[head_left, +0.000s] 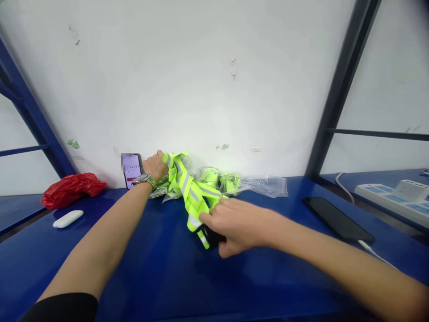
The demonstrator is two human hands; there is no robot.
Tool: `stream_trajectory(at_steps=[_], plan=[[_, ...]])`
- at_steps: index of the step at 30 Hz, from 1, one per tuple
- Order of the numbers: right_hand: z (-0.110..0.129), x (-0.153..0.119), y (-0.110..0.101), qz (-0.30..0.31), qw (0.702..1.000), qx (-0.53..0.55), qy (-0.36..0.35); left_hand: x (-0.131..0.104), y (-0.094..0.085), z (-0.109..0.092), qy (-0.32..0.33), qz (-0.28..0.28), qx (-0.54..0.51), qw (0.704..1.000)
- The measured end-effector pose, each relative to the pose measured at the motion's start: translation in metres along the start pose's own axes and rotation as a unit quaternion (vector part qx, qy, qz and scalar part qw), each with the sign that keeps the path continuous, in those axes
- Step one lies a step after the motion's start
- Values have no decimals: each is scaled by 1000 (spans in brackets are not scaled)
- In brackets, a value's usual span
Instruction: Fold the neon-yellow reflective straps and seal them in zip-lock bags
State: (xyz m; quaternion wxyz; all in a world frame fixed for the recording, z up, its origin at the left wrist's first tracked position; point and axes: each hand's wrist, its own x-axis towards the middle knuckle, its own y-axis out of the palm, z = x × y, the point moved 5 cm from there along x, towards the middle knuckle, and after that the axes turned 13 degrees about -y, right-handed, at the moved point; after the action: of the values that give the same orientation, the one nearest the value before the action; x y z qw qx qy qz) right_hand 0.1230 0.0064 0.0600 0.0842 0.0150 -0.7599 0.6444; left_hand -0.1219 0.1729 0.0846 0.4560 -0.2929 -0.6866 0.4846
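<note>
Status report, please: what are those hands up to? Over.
Left hand gripping upper end of yellow straps. Right hand at lower end, holding something black too. Plastic bags lie behind.

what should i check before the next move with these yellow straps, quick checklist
Left grip on yellow straps: ok, closed on their upper end.
Right grip on straps: ok, closed at their lower end.
Straps lying untangled: not ok, bands overlap between the grips.
Black piece fastened to straps: cannot tell, right grip partly covers it.
Upright phone well clear of left grip: not ok, close beside it.
Flat phone clear of straps: ok, off to the right.
</note>
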Motion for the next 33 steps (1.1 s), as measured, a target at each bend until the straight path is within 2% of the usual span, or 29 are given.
stream_trajectory(at_steps=[3, 7, 10, 13, 15, 16, 17, 18, 19, 21, 22, 24, 27, 29, 31, 33], plan=[[-11, 0, 41, 9, 997, 71, 22, 1, 9, -4, 8, 13, 10, 1000], [-30, -8, 69, -42, 986, 151, 52, 2, 11, -5, 60, 98, 12, 993], [-37, -14, 81, -79, 982, 155, 75, 3, -8, -3, 91, 118, 16, 989], [-37, -18, 87, -91, 981, 152, 82, -7, -38, -4, 84, 48, 27, 995], [-35, -18, 89, -95, 980, 153, 80, -33, -53, -10, 100, -23, 17, 995], [-35, -18, 89, -99, 980, 155, 79, -54, -58, -15, 130, -56, 0, 990], [-35, -17, 89, -107, 979, 156, 79, -83, -61, -23, 204, -90, -42, 974], [-35, -17, 89, -116, 978, 155, 80, -114, -58, -29, 274, -88, -74, 955], [-35, -17, 89, -129, 976, 152, 82, -146, -49, -33, 326, -58, -84, 940], [-36, -17, 87, -159, 973, 143, 83, -201, -23, -34, 359, 38, -75, 929], [-36, -17, 85, -175, 971, 139, 84, -224, -9, -32, 359, 100, -80, 924], [-37, -18, 78, -207, 964, 140, 91, -251, 12, -28, 321, 191, -115, 920], [-38, -21, 64, -252, 947, 164, 110, -253, 26, -26, 261, 239, -201, 914], [-38, -22, 55, -276, 936, 190, 110, -244, 27, -30, 261, 247, -256, 897], [-38, -24, 49, -290, 928, 206, 108, -233, 28, -36, 271, 270, -311, 870], [-41, -26, 46, -298, 925, 206, 117, -225, 35, -39, 249, 321, -384, 829]])
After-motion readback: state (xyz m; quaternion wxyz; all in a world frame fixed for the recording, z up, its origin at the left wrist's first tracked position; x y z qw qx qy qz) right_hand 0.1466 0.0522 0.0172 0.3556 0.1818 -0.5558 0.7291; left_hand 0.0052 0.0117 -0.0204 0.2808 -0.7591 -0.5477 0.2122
